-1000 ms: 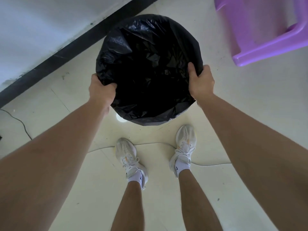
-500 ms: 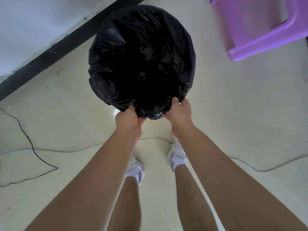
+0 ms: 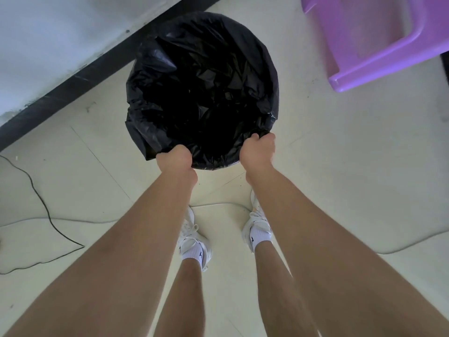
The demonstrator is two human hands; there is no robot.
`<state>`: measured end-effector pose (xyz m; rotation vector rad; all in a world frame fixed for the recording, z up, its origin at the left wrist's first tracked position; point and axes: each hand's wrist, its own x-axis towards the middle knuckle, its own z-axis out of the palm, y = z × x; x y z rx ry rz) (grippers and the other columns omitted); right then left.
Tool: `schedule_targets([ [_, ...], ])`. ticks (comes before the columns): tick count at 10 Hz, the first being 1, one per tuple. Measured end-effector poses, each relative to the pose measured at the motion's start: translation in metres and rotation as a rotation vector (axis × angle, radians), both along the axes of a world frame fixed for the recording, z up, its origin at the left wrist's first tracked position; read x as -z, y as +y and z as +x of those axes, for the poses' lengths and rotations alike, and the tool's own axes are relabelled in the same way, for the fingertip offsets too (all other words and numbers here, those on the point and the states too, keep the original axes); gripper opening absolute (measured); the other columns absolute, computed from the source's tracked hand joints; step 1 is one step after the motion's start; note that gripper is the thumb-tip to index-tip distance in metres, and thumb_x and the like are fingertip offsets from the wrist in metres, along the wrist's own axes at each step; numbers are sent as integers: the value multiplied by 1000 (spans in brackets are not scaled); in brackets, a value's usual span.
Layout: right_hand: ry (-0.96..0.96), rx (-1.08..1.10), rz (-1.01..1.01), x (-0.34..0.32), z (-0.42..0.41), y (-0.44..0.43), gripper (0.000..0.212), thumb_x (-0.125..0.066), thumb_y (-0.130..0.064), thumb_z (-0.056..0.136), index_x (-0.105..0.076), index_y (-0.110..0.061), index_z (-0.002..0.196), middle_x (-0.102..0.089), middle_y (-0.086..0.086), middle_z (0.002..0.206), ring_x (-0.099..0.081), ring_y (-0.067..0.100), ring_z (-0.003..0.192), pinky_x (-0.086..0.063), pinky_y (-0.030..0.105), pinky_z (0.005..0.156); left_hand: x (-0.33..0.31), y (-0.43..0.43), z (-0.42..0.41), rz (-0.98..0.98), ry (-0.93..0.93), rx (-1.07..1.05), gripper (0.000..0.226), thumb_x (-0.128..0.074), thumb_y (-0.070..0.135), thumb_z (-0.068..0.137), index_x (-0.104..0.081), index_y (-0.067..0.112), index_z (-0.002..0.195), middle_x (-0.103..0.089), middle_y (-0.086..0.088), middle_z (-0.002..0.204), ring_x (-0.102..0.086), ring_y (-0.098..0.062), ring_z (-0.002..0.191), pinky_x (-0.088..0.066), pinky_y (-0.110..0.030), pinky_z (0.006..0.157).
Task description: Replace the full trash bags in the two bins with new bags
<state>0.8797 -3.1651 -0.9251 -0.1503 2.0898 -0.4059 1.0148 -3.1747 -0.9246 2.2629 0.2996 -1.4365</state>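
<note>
A round bin stands on the floor in front of my feet, lined with a black trash bag whose edge is folded over the rim and hides the bin itself. The inside looks dark and crumpled. My left hand is clenched on the bag's edge at the near left of the rim. At the near right of the rim, my right hand is clenched on the same edge. The two hands sit about a hand's width apart.
A purple plastic chair stands at the upper right, close to the bin. A white wall with a black skirting strip runs diagonally behind the bin. A black cable and a white cable lie on the pale tiled floor.
My hands went from the bin's left and right sides to the near rim, close together, and have since spread a little apart along the bag's edge.
</note>
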Motion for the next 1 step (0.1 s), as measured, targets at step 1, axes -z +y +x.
schedule_targets([
  [1,-82,-19,-4,-11,-13,-8,32,-47,-30,99,-51,-6,120,-57,6,115,-55,21,85,-49,36,78,-13,7,15,-84,97,123,43,-64,9,91,-47,7,131,-59,-3,124,-59,-21,105,-52,-34,85],
])
